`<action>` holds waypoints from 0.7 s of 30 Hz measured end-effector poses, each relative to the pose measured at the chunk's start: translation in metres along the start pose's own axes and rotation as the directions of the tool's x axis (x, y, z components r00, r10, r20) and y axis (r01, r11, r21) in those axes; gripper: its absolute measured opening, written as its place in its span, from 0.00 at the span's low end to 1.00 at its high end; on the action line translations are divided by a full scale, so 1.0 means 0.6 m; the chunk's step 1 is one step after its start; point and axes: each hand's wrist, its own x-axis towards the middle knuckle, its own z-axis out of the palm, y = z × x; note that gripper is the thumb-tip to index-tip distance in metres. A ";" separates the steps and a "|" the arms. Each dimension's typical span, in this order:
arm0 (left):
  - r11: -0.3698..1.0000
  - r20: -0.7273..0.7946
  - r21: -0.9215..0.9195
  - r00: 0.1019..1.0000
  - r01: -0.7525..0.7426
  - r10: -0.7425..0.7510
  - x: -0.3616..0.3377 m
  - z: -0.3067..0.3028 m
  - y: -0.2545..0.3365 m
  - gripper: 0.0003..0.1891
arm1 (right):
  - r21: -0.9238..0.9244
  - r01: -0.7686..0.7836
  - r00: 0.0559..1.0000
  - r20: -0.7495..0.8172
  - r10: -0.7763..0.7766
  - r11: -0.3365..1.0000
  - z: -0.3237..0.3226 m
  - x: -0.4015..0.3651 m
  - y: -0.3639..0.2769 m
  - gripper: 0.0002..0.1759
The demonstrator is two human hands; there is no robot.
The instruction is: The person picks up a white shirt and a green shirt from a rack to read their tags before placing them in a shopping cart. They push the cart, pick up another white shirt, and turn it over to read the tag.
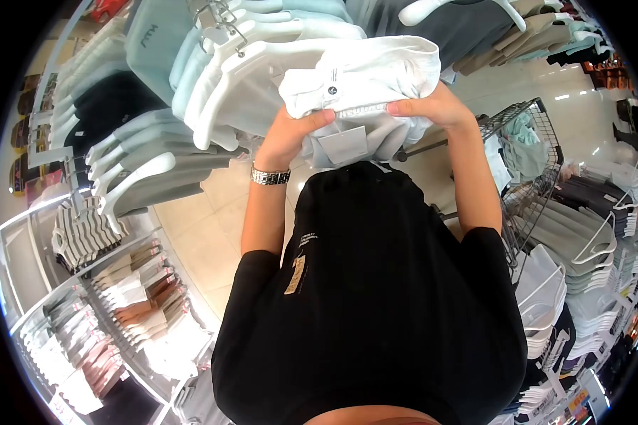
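In front of my chest I hold a bunched white garment [383,67] with both hands. A gathered seam runs across it between my thumbs, and a small dark round mark shows on the fabric. A blank-looking white tag [340,144] hangs below that seam. My left hand [288,133], with a metal watch [270,175] on the wrist, grips the near left side with the thumb on top. On the right side, my right hand [439,110] grips it the same way. The other fingers of both hands are mostly hidden behind the cloth.
White hangers [223,88] with pale clothes hang just beyond my left hand. A wire cart [556,152] holding pale green cloth [524,152] stands to the right. Racks of folded and hung clothes line both sides, including striped garments [81,230]. Tiled floor [198,227] shows between them.
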 end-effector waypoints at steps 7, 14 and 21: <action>0.960 -0.105 -0.280 0.994 -0.016 -0.014 0.001 0.031 0.009 0.30 | 0.055 -0.058 0.994 -0.087 0.063 0.997 0.019 0.002 0.005 0.37; 0.983 0.097 0.129 0.988 -0.133 0.121 -0.016 0.034 0.025 0.32 | 0.043 -0.071 0.977 -0.196 0.078 0.997 0.028 -0.006 -0.023 0.31; 0.973 -0.073 0.152 0.980 -0.173 0.185 -0.019 0.045 0.027 0.28 | 0.154 -0.051 0.976 -0.201 0.082 0.987 0.038 -0.032 -0.028 0.39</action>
